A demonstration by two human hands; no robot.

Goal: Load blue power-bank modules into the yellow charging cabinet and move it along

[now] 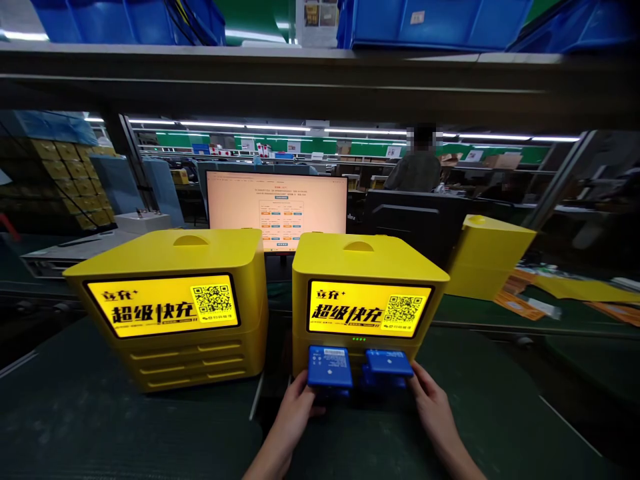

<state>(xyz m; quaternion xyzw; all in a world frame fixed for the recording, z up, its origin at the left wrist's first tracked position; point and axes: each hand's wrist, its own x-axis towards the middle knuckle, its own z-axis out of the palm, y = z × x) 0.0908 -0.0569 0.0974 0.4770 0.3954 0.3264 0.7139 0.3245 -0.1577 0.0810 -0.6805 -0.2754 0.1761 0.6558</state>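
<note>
Two yellow charging stations stand on the dark bench, each with a lit yellow screen and a QR code. My hands are at the front of the right station [367, 267]. My left hand [295, 407] grips a blue power bank [329, 366] by its near edge, its labelled face up. Just right of it, my right hand [431, 400] holds a second blue power bank [389, 364] against the station's lower slots. Further blue power banks seem stacked beneath these two. The left station [175, 267] shows three slots and is untouched.
A lit monitor [277, 208] stands behind the stations. A third yellow unit [487, 257] sits at the back right beside flat orange cartons [520, 303]. A person sits beyond a dark screen [415, 220]. Blue bins [435, 23] line the shelf overhead.
</note>
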